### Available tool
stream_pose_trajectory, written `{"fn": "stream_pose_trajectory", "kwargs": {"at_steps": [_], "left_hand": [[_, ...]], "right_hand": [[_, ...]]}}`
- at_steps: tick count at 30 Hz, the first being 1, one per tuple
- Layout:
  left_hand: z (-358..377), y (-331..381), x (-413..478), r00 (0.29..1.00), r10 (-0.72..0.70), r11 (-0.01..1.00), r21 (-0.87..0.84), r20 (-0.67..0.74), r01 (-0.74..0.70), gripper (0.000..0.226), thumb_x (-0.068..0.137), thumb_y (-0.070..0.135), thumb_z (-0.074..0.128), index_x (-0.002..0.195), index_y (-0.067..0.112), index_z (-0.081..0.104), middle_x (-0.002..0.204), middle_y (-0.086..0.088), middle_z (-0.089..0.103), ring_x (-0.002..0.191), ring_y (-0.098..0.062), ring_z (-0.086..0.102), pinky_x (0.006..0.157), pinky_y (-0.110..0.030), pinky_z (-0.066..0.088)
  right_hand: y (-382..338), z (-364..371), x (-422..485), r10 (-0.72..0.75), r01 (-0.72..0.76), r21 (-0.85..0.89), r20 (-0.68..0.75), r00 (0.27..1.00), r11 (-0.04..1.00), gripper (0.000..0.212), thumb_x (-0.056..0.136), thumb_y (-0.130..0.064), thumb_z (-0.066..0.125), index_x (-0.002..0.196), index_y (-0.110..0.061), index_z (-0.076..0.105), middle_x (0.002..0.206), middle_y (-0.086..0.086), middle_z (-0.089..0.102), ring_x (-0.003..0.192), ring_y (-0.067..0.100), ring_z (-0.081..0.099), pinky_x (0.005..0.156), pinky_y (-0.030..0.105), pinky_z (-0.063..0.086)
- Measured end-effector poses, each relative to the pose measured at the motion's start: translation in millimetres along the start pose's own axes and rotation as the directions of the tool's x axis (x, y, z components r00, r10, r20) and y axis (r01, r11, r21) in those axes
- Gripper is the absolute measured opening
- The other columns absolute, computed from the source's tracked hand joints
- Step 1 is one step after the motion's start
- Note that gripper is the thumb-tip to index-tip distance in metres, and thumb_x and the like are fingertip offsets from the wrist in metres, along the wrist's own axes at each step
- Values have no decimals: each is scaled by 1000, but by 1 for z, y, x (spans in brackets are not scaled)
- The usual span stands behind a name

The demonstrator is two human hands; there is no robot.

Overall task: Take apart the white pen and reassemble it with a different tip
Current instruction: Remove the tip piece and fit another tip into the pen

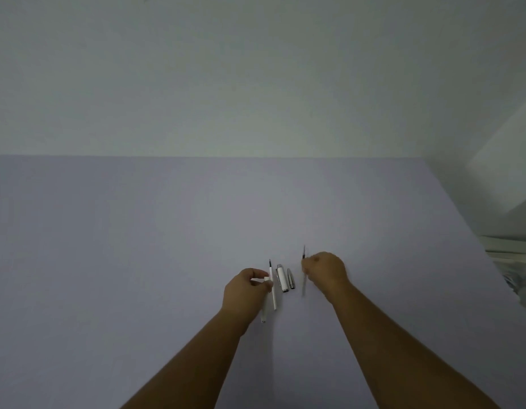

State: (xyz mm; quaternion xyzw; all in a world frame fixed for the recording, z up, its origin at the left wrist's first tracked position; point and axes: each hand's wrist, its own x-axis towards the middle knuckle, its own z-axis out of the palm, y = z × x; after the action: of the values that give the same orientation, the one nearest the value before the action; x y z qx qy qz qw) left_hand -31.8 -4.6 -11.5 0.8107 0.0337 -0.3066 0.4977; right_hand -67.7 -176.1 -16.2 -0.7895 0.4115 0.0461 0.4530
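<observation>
The white pen lies in pieces on a lilac table (167, 246). My left hand (245, 289) is closed around the white barrel (263, 315), whose lower end sticks out beneath the palm. A white refill with a dark tip (273, 290) lies right beside my left fingers; I cannot tell whether they touch it. To its right the white cap with a silver clip (282, 278) rests on the table, then a small silver tip cone (292, 278). My right hand (326, 271) pinches a thin dark refill (304, 255), which points away from me.
A pale wall (256, 84) rises behind the table's far edge. The table's right edge runs diagonally; beyond it are a white ledge (509, 246) and a black-spotted white fabric (521, 278).
</observation>
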Motion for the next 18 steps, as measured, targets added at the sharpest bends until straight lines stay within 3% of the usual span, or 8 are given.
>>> {"fn": "stream_pose_trajectory", "kwargs": {"at_steps": [2, 4, 8, 11, 18], "left_hand": [[-1, -3, 2, 1000, -22, 1000, -13, -18, 22, 18, 83, 21, 68, 101, 21, 67, 94, -3, 67, 75, -16, 59, 86, -37, 58], [-1, -5, 5, 999, -32, 999, -9, -24, 32, 21, 83, 21, 68, 104, 18, 67, 90, 0, 65, 78, -17, 60, 86, -36, 57], [0, -4, 11, 999, -23, 1000, -5, -33, 23, 20, 85, 23, 66, 102, 13, 70, 82, 2, 65, 75, -16, 59, 87, -36, 56], [0, -4, 14, 999, -16, 1000, 4, -47, 16, 17, 86, 24, 65, 100, 14, 70, 81, 4, 64, 77, -16, 59, 86, -35, 55], [-3, -5, 15, 999, -17, 1000, 5, -48, 17, 14, 86, 24, 66, 97, 15, 68, 81, 4, 64, 79, -17, 58, 86, -35, 54]], "right_hand": [[9, 5, -1, -19, 27, -197, 40, 999, 980, 45, 84, -15, 58, 44, -13, 37, 48, 3, 38, 46, 14, 36, 54, 29, 30], [14, 8, 0, -19, 26, -252, 29, 999, 967, 46, 83, -16, 59, 43, -16, 36, 47, 0, 36, 46, 13, 36, 55, 28, 31], [15, 11, 4, -11, 15, -253, 19, 1000, 967, 47, 85, -21, 62, 43, -16, 40, 47, -1, 40, 45, 10, 39, 49, 26, 33], [15, 13, 4, -15, 20, -267, 20, 1000, 963, 47, 85, -23, 63, 43, -16, 42, 45, -1, 41, 44, 8, 40, 53, 23, 37], [15, 12, 0, -45, 42, -263, -6, 999, 964, 51, 86, -23, 62, 42, -19, 36, 44, -3, 38, 42, 7, 37, 45, 21, 30]]}}
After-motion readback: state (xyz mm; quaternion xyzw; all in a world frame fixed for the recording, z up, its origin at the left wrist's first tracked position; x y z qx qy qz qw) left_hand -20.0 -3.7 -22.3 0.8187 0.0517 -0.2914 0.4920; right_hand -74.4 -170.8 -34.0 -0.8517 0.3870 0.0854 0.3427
